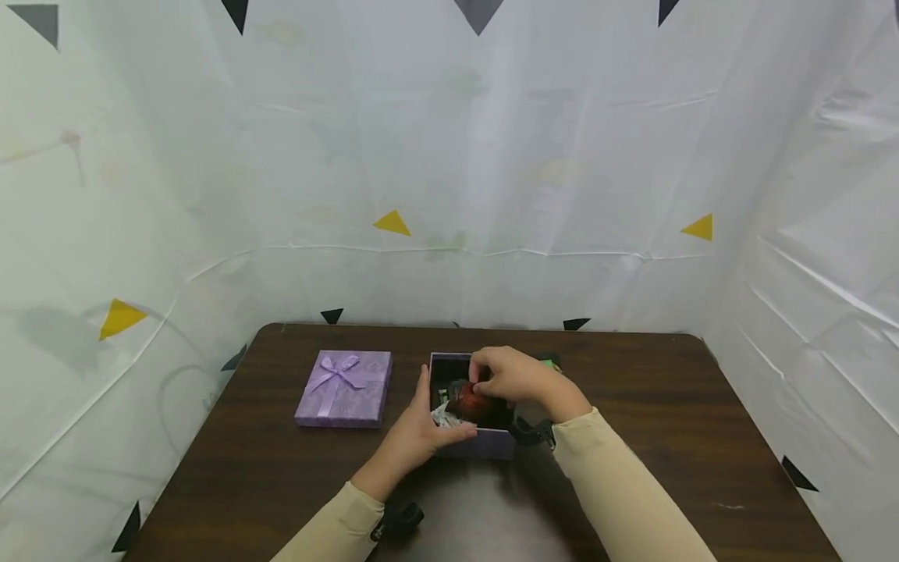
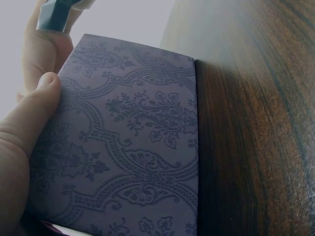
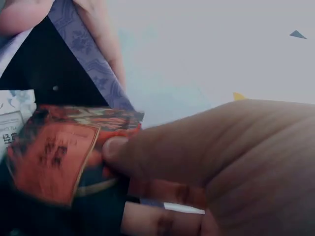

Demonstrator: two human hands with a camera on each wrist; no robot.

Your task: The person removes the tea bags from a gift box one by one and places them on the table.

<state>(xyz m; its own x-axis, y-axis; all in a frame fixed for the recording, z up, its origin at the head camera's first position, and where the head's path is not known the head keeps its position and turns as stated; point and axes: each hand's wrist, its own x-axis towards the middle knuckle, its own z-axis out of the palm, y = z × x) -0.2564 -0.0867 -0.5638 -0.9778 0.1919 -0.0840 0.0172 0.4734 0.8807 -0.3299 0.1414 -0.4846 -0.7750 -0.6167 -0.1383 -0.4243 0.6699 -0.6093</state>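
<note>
A purple patterned gift box (image 1: 488, 445) with a black inside stands open-topped on the table. My left hand (image 1: 414, 429) holds its near left corner, thumb at the front wall and fingers along the left side. In the left wrist view, that thumb (image 2: 42, 101) lies at the edge of the patterned wall. Over the box, my right hand (image 1: 516, 378) pinches a red and black tea packet (image 3: 54, 157) between thumb and fingers. A white tea packet (image 3: 12, 120) with printed lettering lies in the box beside it. The right hand hides part of the box.
The purple box lid (image 1: 344, 398), topped with a ribbon bow, lies left of the box. Behind my right hand a dark and green item (image 1: 550, 361) partly shows. White sheeting (image 1: 527, 172) with coloured triangles hangs around the brown table (image 1: 674, 406).
</note>
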